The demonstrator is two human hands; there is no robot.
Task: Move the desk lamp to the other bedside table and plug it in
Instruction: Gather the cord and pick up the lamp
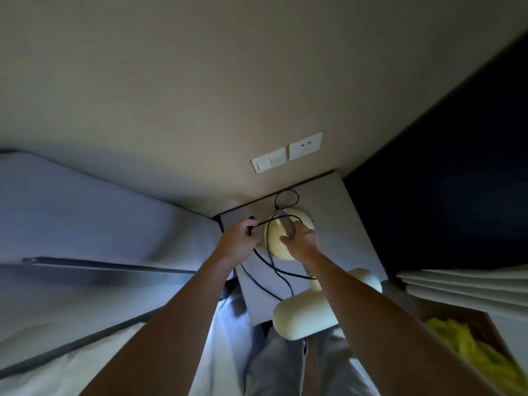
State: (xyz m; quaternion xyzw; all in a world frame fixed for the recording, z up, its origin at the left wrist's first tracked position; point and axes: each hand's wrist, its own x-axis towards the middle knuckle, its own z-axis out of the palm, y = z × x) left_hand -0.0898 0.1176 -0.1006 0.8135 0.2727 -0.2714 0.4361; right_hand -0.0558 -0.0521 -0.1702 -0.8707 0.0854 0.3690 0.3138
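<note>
A cream desk lamp stands on the white bedside table (351,224), its round base (274,241) near the wall and its long lamp head (303,312) hanging over the table's front edge. My right hand (300,238) grips the ribbed flexible neck just above the base. My left hand (237,238) is closed on the lamp's black cord (274,267) near its plug end; the cord loops across the base and the table. A white wall socket (306,145) sits above the table, with nothing plugged in.
A white light switch (269,164) is left of the socket. The bed with its padded headboard (85,201) borders the table on the left. A dark panel (443,181) stands on the right, with folded white linen (468,284) and a yellow cloth (468,347) below it.
</note>
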